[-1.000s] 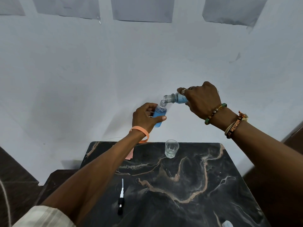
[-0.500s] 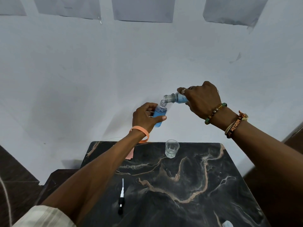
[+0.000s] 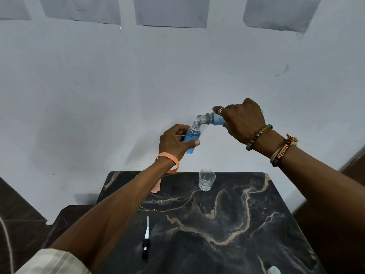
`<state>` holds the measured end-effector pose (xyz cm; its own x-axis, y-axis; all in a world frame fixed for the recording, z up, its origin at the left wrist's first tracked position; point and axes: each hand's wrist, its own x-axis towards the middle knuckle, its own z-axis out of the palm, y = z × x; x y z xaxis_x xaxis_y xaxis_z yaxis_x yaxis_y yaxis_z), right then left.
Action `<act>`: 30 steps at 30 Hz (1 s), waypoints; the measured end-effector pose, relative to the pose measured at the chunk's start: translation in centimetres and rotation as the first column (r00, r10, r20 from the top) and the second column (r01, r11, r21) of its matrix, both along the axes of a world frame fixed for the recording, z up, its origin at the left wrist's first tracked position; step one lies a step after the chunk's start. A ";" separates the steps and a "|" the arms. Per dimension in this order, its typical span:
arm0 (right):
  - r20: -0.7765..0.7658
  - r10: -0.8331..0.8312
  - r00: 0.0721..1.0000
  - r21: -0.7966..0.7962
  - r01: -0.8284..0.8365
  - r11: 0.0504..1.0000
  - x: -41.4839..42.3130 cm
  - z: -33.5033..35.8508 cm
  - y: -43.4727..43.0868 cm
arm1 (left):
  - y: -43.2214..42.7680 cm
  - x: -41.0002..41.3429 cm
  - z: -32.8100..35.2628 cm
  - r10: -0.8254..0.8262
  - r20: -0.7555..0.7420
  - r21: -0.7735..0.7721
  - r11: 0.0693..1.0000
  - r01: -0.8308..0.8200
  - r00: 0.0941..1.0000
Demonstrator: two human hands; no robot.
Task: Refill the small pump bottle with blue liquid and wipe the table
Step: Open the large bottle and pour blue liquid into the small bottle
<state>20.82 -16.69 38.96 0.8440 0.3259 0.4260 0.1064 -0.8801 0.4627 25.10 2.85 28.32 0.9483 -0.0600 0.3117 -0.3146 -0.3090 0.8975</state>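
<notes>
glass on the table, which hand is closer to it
Left. The left hand, gripping the small bottle, is above and left of the glass; the right hand, tilting the other bottle, is higher, to its right.

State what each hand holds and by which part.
Left hand grips the small bottle round its body, neck free. Right hand grips the tilted refill bottle round its body, neck free.

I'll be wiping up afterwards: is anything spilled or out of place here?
No spill shows on the table. The pump head lies loose on its side, off the small bottle, which the left hand holds tilted under the mouth of the larger bottle in the right hand. That fits a refill; nothing else stands out.
</notes>
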 end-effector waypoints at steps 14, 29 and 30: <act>0.000 0.002 1.000 -0.014 -0.002 1.000 -0.1 -0.1 0.1 | 0.1 0.0 -0.2 -0.002 0.011 0.009 1.000 0.002 1.000; 0.000 -0.002 1.000 -0.018 0.002 1.000 0.1 -0.2 0.2 | 0.1 0.4 -0.6 -0.009 0.004 0.004 1.000 0.009 1.000; 0.000 -0.002 1.000 -0.017 0.002 1.000 0.0 -0.2 0.2 | 0.1 0.4 -0.6 -0.009 0.005 0.005 1.000 0.009 1.000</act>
<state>20.85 -16.52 38.75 0.8444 0.3318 0.4207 0.1049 -0.8724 0.4775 25.46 2.97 27.74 0.9461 -0.0697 0.3162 -0.3219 -0.3103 0.8945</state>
